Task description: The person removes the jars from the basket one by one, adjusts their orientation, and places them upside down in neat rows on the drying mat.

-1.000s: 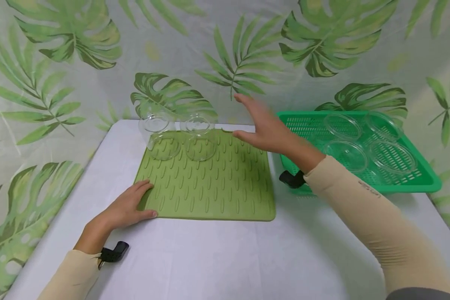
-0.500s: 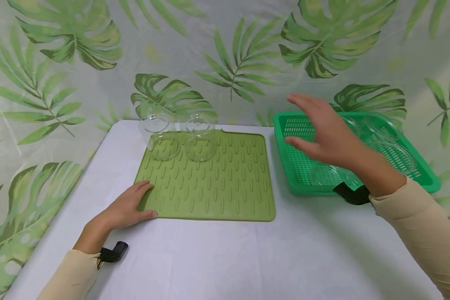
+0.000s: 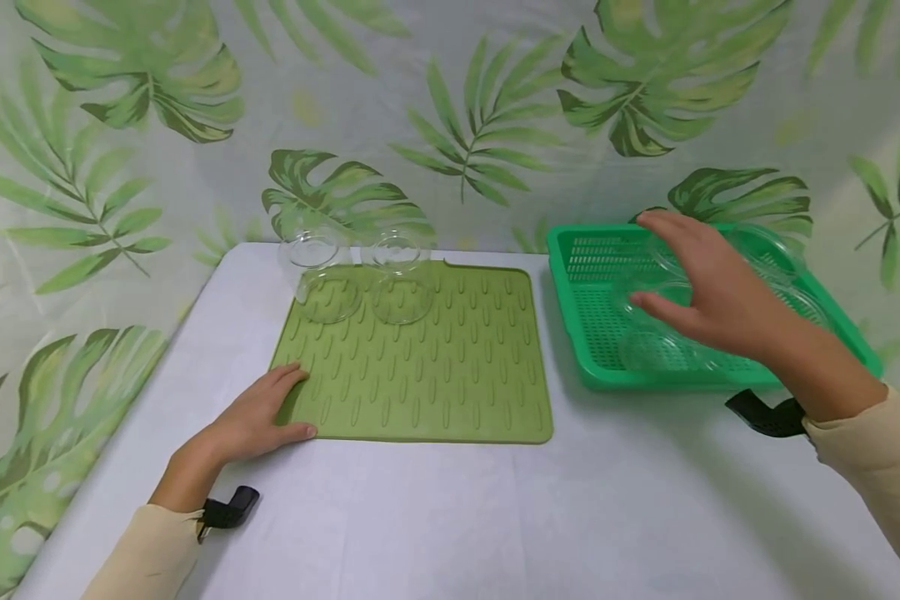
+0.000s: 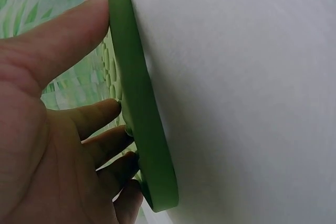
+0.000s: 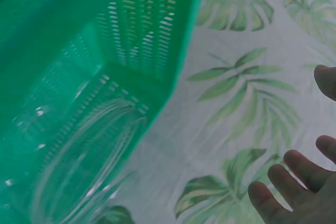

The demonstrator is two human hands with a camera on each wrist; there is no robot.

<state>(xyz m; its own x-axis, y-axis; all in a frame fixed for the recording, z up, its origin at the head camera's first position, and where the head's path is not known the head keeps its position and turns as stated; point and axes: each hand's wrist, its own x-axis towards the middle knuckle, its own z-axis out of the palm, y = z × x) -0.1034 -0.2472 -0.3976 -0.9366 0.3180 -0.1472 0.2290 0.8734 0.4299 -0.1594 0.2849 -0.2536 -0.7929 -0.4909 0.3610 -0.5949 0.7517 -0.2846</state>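
My left hand (image 3: 251, 417) rests on the front left corner of a green ribbed drying mat (image 3: 450, 375). In the left wrist view its thumb and fingertips touch the mat's edge (image 4: 139, 103). Over a green plastic basket (image 3: 600, 379) hovers my right hand (image 3: 727, 300), thumb spread from the fingers, holding nothing. Several clear, round vessels (image 3: 648, 346) lie in the basket, partly hidden behind this hand; one clear rim (image 5: 113, 135) shows large in the right wrist view. Two more clear vessels, one left (image 3: 326, 308) and one right (image 3: 401, 308), stand side by side at the mat's back left.
A white cloth (image 3: 450, 517) covers the table. Behind it hangs a leaf-print curtain (image 3: 495, 108), close to the back edges of mat and basket. A black wrist camera (image 3: 765, 414) juts from the right sleeve, just in front of the basket.
My right hand has moved right, from above the mat's back right corner to over the basket, still holding nothing. The left hand and the two vessels on the mat have stayed put.
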